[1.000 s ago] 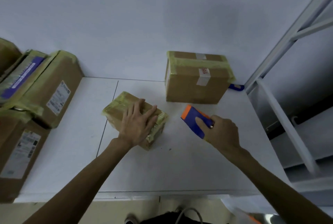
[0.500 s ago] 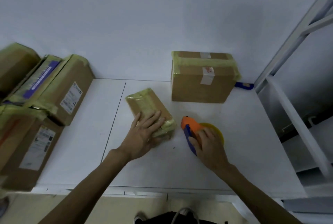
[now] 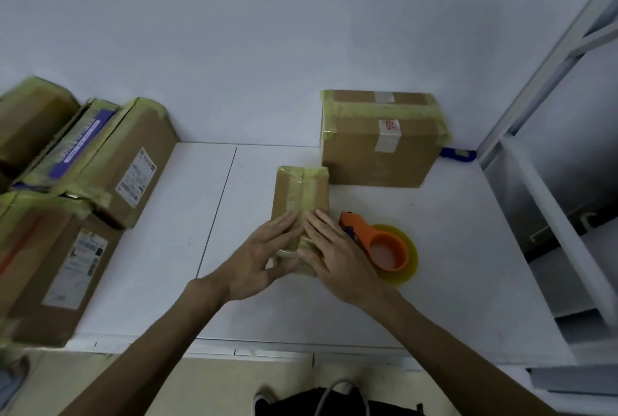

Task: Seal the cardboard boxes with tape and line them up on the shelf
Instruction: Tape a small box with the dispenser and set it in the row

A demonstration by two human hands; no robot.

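Head | left hand (image 3: pixel 264 258), right hand (image 3: pixel 334 255) on small box (image 3: pixel 297 191) | labels (image 3: pixel 136 178) illegible

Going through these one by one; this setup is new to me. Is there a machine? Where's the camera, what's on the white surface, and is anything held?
No machine: these are a person's bare arms, filmed by one wide-angle camera worn on the head, looking down. The left hand and right hand lie with straight fingers on a small taped cardboard box, pressing rather than gripping it. Beside it lies an orange tape dispenser with a yellowish roll, held by neither hand. Behind stands a larger taped box, all on a white shelf surface. More taped boxes are piled at the left.
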